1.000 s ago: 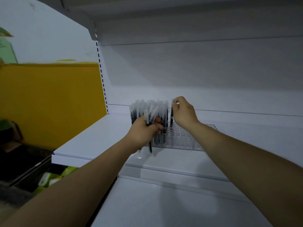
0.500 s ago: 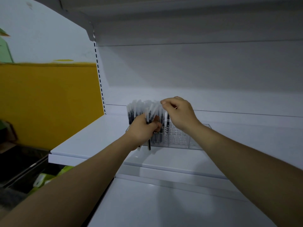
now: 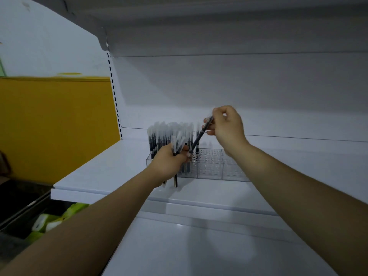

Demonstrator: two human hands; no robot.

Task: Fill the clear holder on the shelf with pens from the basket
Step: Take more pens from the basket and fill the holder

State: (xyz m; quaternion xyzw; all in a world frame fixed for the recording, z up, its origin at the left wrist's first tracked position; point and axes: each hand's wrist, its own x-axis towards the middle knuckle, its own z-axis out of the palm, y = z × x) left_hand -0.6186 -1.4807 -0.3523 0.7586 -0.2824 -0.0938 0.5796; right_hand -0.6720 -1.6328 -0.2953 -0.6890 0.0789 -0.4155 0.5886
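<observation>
A clear holder (image 3: 219, 166) is seen at the centre of the frame, set on a white shelf (image 3: 111, 168) close to its front edge. Its left part is packed with upright pens (image 3: 159, 134), dark-bodied with pale caps; its right part shows rows of unfilled holes.

The left hand (image 3: 169, 162) is closed around a small bundle of pens (image 3: 178, 142), whose caps stick up above the fist and whose dark ends hang below it. This hand and its forearm stand in front of the holder's front left corner and hide it.

The right hand (image 3: 229, 128) is held above the holder, just right of the standing pens. A single pen (image 3: 199, 136) is pinched near its upper end between thumb and fingertips. The pen is tilted, its lower end pointing down and left to a spot beside the left hand's fingers, over the holder's nearest free holes. Whether the tip touches the holder cannot be told.

An upper shelf (image 3: 219, 26) overhangs the scene, and a lower shelf (image 3: 199, 246) fills the bottom of the frame. A slotted upright (image 3: 114, 96) runs down at centre left, with a yellow panel (image 3: 55, 126) beside it. Green packs (image 3: 55, 220) are seen at lower left.
</observation>
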